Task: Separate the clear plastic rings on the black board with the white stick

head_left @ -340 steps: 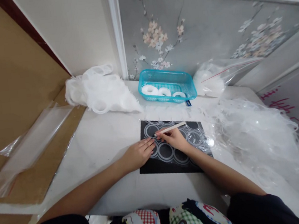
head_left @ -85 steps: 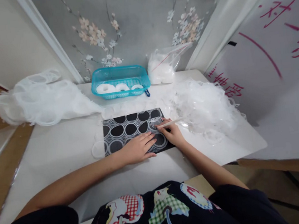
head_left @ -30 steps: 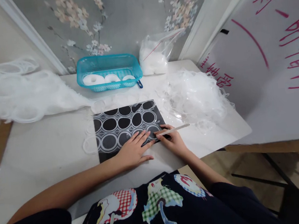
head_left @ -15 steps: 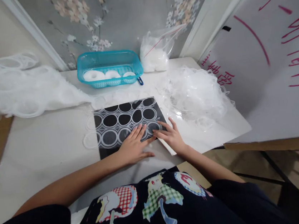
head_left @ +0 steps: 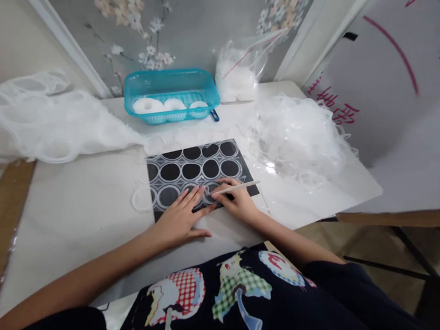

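A black mat (head_left: 197,170) lies on the white table (head_left: 82,212), covered by a clear sheet cut into rings with dark round holes. My left hand (head_left: 178,217) lies flat and open on the mat's near edge, fingers spread over the sheet. My right hand (head_left: 235,203) is closed in a pinch on a thin pale stick (head_left: 235,187), whose tip touches the sheet at the near row of rings, just right of my left fingertips.
A teal basket (head_left: 170,83) with white rolls stands at the back. A zip bag of white material (head_left: 239,75) stands beside it. A heap of clear ring scraps (head_left: 300,137) lies right; crumpled white sheeting (head_left: 45,129) lies left. A whiteboard with red writing (head_left: 406,96) leans at right.
Half a second ago my right hand lay flat and open on the mat with the stick lying by it; now it grips the stick with its tip on the sheet. The left hand stayed put.
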A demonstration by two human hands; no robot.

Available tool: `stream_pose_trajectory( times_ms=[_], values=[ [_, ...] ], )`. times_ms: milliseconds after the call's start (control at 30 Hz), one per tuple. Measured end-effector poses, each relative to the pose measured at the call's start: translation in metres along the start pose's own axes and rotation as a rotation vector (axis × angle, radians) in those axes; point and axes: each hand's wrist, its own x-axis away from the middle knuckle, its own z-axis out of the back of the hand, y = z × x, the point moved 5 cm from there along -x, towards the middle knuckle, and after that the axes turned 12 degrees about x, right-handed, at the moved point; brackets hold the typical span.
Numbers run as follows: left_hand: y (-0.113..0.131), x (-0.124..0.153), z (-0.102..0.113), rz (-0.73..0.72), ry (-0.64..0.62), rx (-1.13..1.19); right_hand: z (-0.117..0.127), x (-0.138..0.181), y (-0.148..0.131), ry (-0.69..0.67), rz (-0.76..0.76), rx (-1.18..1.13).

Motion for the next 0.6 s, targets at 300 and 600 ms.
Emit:
stream_pose_trajectory(
  times_ms=[300,600],
  values=[
    [-0.002,0.004,-0.005,-0.02,0.008,-0.052,0.036,0.002,0.013,0.398,-0.155,-0.034],
    [0.0,0.003,-0.006,0.005,-0.021,-0.07,0.008,0.013,0.008,-0.007,-0.006,0.059]
  ],
)
